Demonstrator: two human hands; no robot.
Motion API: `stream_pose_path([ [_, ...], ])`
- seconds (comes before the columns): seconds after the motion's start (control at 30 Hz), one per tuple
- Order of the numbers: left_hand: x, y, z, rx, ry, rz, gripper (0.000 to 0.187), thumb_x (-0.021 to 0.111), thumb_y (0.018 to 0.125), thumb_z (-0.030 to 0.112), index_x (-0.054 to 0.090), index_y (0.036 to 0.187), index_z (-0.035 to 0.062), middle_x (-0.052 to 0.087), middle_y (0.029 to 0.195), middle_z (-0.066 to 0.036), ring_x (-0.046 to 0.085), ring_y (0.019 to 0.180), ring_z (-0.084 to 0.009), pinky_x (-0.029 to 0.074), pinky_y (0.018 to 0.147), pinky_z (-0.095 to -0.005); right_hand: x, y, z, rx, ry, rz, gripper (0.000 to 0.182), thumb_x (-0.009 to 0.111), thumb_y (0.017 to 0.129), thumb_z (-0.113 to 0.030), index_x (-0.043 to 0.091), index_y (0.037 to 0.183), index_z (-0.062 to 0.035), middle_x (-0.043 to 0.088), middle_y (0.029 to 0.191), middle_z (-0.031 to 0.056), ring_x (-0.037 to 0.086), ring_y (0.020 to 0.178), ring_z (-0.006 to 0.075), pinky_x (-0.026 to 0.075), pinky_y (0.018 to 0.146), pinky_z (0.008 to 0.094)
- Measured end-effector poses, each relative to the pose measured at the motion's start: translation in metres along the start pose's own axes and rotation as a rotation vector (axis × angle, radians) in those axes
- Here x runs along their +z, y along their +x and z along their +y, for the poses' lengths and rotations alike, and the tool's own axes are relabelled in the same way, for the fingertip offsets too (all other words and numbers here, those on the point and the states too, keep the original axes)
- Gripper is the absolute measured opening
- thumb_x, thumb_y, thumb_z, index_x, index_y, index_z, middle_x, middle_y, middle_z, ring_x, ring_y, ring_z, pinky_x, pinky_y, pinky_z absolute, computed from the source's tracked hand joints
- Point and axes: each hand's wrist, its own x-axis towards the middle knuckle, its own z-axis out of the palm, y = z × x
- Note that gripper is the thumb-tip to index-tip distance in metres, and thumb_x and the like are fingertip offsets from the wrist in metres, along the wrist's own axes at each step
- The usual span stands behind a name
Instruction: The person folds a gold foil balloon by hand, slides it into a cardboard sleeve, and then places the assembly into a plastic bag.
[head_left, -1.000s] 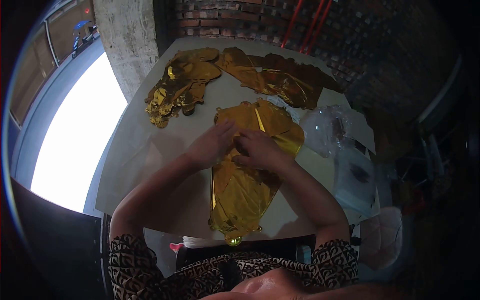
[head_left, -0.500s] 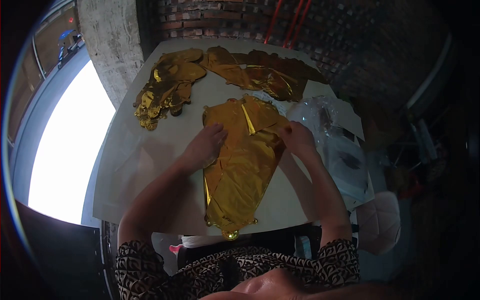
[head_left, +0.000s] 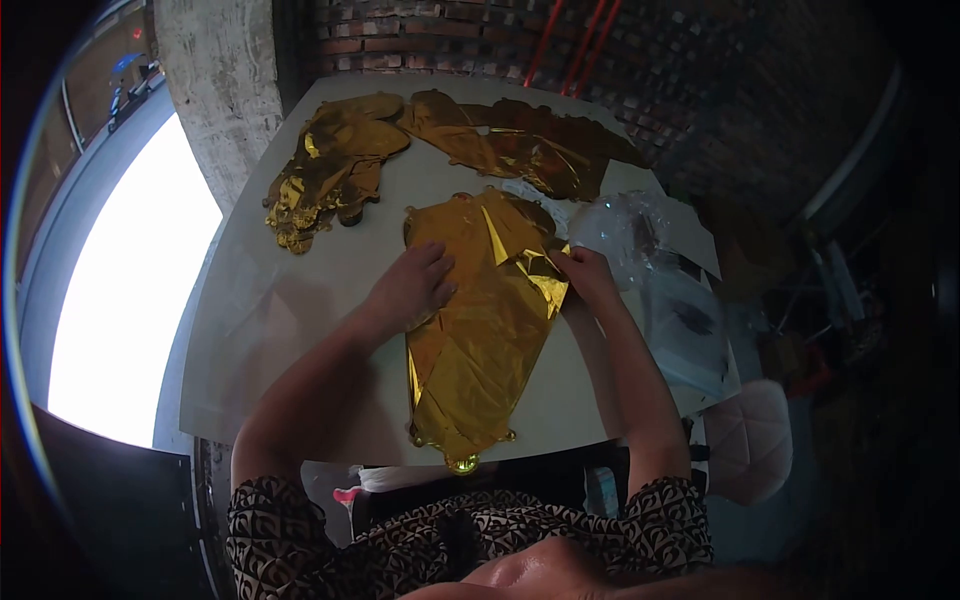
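A large gold foil sheet, folded and creased, lies flat on the white table in front of me. My left hand rests on its left edge with the fingers spread over the foil. At the upper right edge, my right hand pinches the foil between thumb and fingers, and the part beside it is creased and shiny. The lower tip of the foil reaches the near edge of the table.
One pile of gold foil pieces lies at the back left, another along the back. Clear plastic bags lie at the right. A padded seat stands beyond the right edge, and a brick wall behind.
My right hand has moved slightly left and inward with the pinched foil edge, which now shows bright creases. My left hand stays almost in place on the foil.
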Motion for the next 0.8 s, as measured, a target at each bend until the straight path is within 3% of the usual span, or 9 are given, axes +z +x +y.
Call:
stream_pose_path([
  [0.17,-0.002,-0.002,0.004,-0.017,0.035,-0.004,0.044,0.056,0.096,0.028,0.055,0.13,0.0003,0.052,0.134,-0.02,0.047,0.129,-0.0358,0.035,0.112,-0.0451,0.023,0.008,-0.009,-0.017,0.381,0.006,0.026,0.07,0.093,-0.029,0.059,0.08,-0.0091,0.056,0.071,-0.0036,0.051,0.064,0.0058,0.041,0.058,0.0239],
  [0.23,0.006,-0.003,0.0,-0.013,0.062,0.02,0.043,0.056,0.096,0.028,0.056,0.129,0.0003,0.052,0.134,-0.02,0.047,0.129,-0.0355,0.036,0.112,-0.0447,0.032,-0.008,-0.051,0.037,0.469,-0.022,0.026,0.07,0.093,-0.029,0.059,0.081,-0.0092,0.057,0.072,-0.0023,0.053,0.064,0.0064,0.043,0.058,0.0237],
  [0.4,0.0,0.003,-0.001,0.002,0.048,-0.048,0.047,0.059,0.094,0.024,0.053,0.133,-0.0011,0.05,0.141,-0.019,0.044,0.133,-0.0352,0.036,0.113,-0.0414,0.101,-0.004,-0.086,-0.338,0.157,0.086,0.033,0.064,0.096,-0.032,0.065,0.097,0.0009,0.066,0.081,0.0059,0.063,0.071,0.0145,0.05,0.066,0.0294],
  [0.47,0.005,0.007,-0.006,-0.04,-0.201,-0.015,0.038,0.059,0.086,0.019,0.063,0.117,-0.0024,0.054,0.132,-0.019,0.05,0.123,-0.0377,0.04,0.107,-0.0446,0.124,-0.023,-0.108,-0.343,0.032,-0.059,0.035,0.062,0.096,-0.034,0.066,0.104,0.0002,0.069,0.087,0.0093,0.067,0.077,0.0181,0.052,0.072,0.032],
  [0.53,-0.009,0.006,0.005,-0.04,-0.207,-0.061,0.038,0.059,0.083,0.017,0.064,0.115,-0.0022,0.056,0.13,-0.019,0.05,0.122,-0.0382,0.04,0.107,-0.0452,0.14,-0.032,-0.111,-0.399,0.153,-0.19,0.033,0.061,0.097,-0.033,0.066,0.106,-0.0012,0.07,0.091,0.011,0.068,0.083,0.0198,0.052,0.076,0.0328],
  [0.67,0.001,0.005,-0.003,-0.04,-0.15,-0.068,0.039,0.058,0.082,0.015,0.063,0.118,0.0004,0.058,0.128,-0.02,0.049,0.125,-0.0383,0.038,0.11,-0.0472,0.113,-0.032,-0.094,-0.506,0.131,-0.042,0.029,0.059,0.099,-0.028,0.065,0.109,-0.0012,0.069,0.098,0.0113,0.067,0.089,0.0189,0.052,0.08,0.0306],
  [0.73,0.004,0.006,-0.001,-0.006,-0.144,-0.002,0.04,0.058,0.083,0.016,0.063,0.12,0.0011,0.058,0.127,-0.02,0.048,0.126,-0.0382,0.036,0.112,-0.0476,0.085,-0.038,-0.074,-0.507,0.214,0.071,0.024,0.06,0.097,-0.023,0.065,0.105,-0.0012,0.068,0.104,0.0134,0.066,0.095,0.0292,0.052,0.084,0.0365],
  [0.77,0.004,0.007,-0.001,0.039,-0.135,0.06,0.041,0.058,0.084,0.017,0.062,0.122,0.0017,0.059,0.127,-0.02,0.047,0.128,-0.0381,0.034,0.114,-0.048,0.07,-0.036,-0.06,-0.514,0.207,0.058,0.024,0.06,0.097,-0.023,0.065,0.105,-0.0012,0.068,0.104,0.0134,0.066,0.095,0.0292,0.052,0.084,0.0365],
  [0.8,0.004,0.008,-0.003,0.03,-0.138,0.074,0.041,0.058,0.084,0.017,0.062,0.122,0.0017,0.059,0.127,-0.02,0.047,0.128,-0.0381,0.034,0.114,-0.048,0.056,-0.031,-0.043,-0.573,-0.088,0.074,0.028,0.058,0.098,-0.025,0.064,0.11,-0.0006,0.066,0.112,0.0151,0.062,0.105,0.0321,0.048,0.093,0.0406],
])
